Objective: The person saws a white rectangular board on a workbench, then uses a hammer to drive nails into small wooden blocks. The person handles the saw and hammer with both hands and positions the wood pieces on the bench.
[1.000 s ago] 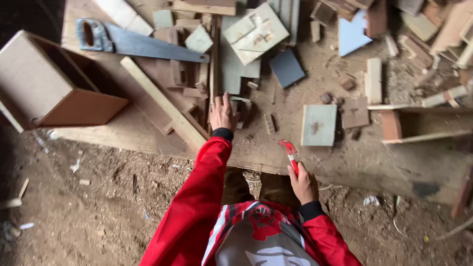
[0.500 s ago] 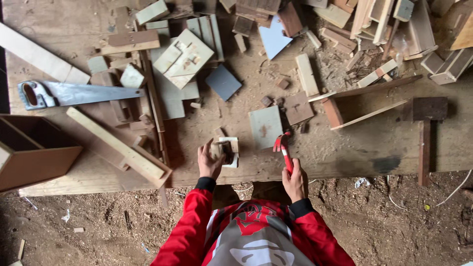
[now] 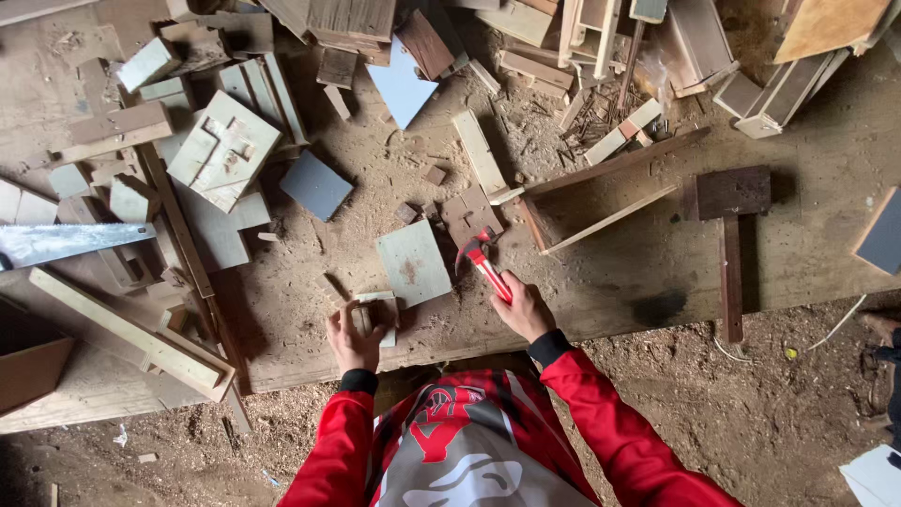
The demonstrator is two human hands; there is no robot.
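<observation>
Hammer point(image 3: 485, 264) with a red handle and a curved claw head sits in the right hand point(image 3: 522, 310), which is clenched around the lower end of the handle, the head raised over a dusty wooden workbench point(image 3: 610, 282). Just left of the hammer, near the front edge of the bench, the left hand point(image 3: 355, 340) is wrapped around a small wooden block point(image 3: 374, 314), fingers curled over its sides and pinning it to the bench. Between the hammer head and the block lies a pale square board point(image 3: 414, 262). Behind the hammer the bench is crowded with offcuts, strips and sawdust; a saw blade point(image 3: 70, 241) lies far to the left of it, and a dark wooden mallet point(image 3: 730, 221) rests well to its right. Both arms wear red sleeves point(image 3: 610, 432), seen from above. The risk, as it looks from here, is to the left hand's fingers: they sit right on the block, so a blow that lands off centre could catch them. The block is small and rests close to the bench edge, so a glancing strike might also flip it or knock it to the dirt floor point(image 3: 770, 413). Loose scraps beside the hammer could jump or shift under the shock.
</observation>
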